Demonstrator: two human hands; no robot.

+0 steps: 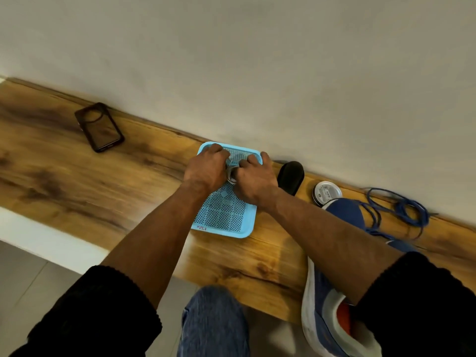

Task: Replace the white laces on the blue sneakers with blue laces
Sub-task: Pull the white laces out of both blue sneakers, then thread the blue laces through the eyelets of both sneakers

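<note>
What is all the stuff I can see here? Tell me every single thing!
tray: 1, light blue with small holes, on the table by the wall
white laces: 1 bundle, white-grey, held over the tray between both hands
phone: 1, dark, lying flat on the table to the left
sneaker: 1 in view, blue with a white sole and orange inside, at the table's right edge, partly under the right arm
blue laces: 1 loose tangle, on the table at far right by the wall
tin: 1, round, white lid, beyond the sneaker
black object: 1, rounded, beside the tray; cannot tell what it is
table: 1, brown wood
left hand: 1, grips the white laces
right hand: 1, grips the white laces
</note>
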